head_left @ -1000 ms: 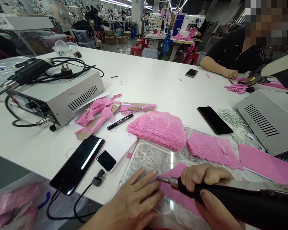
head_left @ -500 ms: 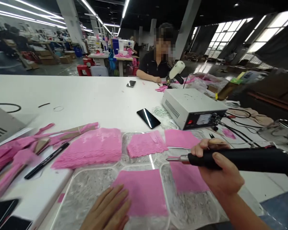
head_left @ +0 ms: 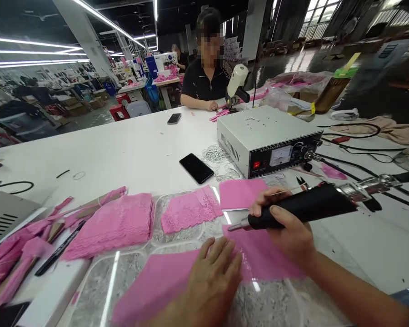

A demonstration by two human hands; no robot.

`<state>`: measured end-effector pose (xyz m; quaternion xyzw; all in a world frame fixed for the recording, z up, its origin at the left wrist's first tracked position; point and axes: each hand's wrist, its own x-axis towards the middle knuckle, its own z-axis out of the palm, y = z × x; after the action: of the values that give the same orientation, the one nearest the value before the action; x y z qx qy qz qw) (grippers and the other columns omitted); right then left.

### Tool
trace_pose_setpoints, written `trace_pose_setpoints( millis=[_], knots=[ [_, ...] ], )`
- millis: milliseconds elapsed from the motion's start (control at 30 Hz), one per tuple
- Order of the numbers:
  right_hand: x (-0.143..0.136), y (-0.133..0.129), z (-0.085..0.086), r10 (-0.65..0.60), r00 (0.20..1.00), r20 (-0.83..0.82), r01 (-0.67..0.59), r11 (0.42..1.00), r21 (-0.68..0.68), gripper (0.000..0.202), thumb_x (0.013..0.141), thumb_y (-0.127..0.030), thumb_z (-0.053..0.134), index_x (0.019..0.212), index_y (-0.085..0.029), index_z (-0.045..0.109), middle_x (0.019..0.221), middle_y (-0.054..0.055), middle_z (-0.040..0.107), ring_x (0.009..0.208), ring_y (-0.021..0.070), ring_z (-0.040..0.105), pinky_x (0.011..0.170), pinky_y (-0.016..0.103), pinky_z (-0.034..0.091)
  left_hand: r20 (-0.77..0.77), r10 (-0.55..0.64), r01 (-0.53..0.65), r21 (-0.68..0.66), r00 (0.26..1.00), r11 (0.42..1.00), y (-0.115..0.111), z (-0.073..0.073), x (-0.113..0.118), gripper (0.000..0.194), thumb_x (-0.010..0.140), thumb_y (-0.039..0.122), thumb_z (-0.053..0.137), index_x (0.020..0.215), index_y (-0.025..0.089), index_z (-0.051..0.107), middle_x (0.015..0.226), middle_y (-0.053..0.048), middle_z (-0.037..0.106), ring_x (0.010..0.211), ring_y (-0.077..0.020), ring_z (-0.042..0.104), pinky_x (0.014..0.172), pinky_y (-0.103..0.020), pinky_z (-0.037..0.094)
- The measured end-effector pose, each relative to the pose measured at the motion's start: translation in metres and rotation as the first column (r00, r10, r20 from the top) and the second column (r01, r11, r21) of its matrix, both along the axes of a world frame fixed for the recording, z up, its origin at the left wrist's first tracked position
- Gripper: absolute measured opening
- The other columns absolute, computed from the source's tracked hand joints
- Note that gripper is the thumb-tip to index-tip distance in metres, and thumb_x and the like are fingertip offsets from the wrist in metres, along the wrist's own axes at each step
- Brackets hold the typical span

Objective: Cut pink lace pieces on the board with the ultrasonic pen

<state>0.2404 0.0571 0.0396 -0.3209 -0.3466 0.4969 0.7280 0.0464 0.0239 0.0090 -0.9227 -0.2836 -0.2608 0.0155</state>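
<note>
My right hand (head_left: 289, 227) is wrapped round a black handheld ultrasonic tool (head_left: 303, 206), its thin metal tip pointing left. That tip is over the upper left corner of a pink fabric piece (head_left: 269, 259); I cannot tell whether it touches. My left hand (head_left: 216, 272) lies palm down with its fingers stretched forward, just below the tip. Beneath it a second pink fabric piece (head_left: 157, 277) is partly hidden. Farther back are a stack of pink lace pieces (head_left: 122, 218), a single lace piece (head_left: 191, 209) and a pink rectangle (head_left: 240, 193).
A grey control box (head_left: 269, 136) with cables stands behind my right hand. Two phones (head_left: 196, 168) and tangled string (head_left: 214, 154) lie on the white table. At left are a black marker (head_left: 59, 250) and pink strips. A co-worker (head_left: 206, 81) sits across, by a white device (head_left: 238, 81).
My left hand has moved right, from the left fabric piece to beside the tool tip. The tool has tilted, its tip now lower over the right piece. My view has shifted.
</note>
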Motion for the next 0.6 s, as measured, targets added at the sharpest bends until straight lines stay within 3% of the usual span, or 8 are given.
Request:
trace_pose_setpoints(
  millis=[100, 200, 400, 600],
  knots=[
    [-0.003, 0.001, -0.005, 0.074, 0.997, 0.013, -0.075, 0.997, 0.015, 0.015, 0.079, -0.030, 0.071, 0.092, -0.027, 0.064, 0.081, -0.002, 0.058, 0.066, 0.0144, 0.060, 0.059, 0.031, 0.056, 0.001, -0.009, 0.009, 0.012, 1.000, 1.000, -0.001, -0.005, 0.001, 0.024, 0.100, 0.022, 0.045, 0.109, 0.016, 0.066, 0.115, -0.008, 0.070, 0.111, -0.0237, 0.063, 0.095, -0.042, 0.052],
    [-0.002, 0.001, -0.007, 0.042, 0.997, 0.066, -0.046, 0.998, 0.049, 0.014, 0.081, -0.030, 0.069, 0.094, -0.027, 0.064, 0.082, -0.002, 0.058, 0.067, 0.0144, 0.060, 0.063, 0.032, 0.056, -0.046, -0.018, 0.019, 0.003, 0.999, 1.000, 0.000, -0.003, -0.002, 0.027, 0.101, 0.025, 0.043, 0.109, 0.015, 0.066, 0.115, -0.008, 0.070, 0.111, -0.0242, 0.063, 0.092, -0.042, 0.054],
    [0.013, 0.003, 0.004, -0.125, 0.989, 0.078, 0.120, 0.990, 0.069, 0.015, 0.075, -0.027, 0.069, 0.089, -0.026, 0.064, 0.080, -0.002, 0.057, 0.065, 0.0151, 0.059, 0.063, 0.034, 0.055, -0.192, -0.035, 0.031, -0.022, 0.981, 0.999, 0.005, 0.001, -0.008, 0.034, 0.101, 0.032, 0.044, 0.127, 0.017, 0.059, 0.133, -0.009, 0.062, 0.126, -0.0284, 0.055, 0.100, -0.051, 0.050],
    [0.049, 0.002, 0.023, -0.341, 0.939, 0.033, 0.339, 0.939, 0.056, 0.014, 0.070, -0.021, 0.067, 0.083, -0.024, 0.065, 0.075, -0.002, 0.056, 0.061, 0.0134, 0.059, 0.059, 0.031, 0.052, -0.265, -0.131, 0.147, 0.044, 0.955, 0.988, 0.020, -0.010, -0.009, 0.050, 0.097, 0.038, 0.053, 0.142, 0.017, 0.048, 0.141, -0.012, 0.054, 0.138, -0.0312, 0.041, 0.113, -0.054, 0.033]
  ],
)
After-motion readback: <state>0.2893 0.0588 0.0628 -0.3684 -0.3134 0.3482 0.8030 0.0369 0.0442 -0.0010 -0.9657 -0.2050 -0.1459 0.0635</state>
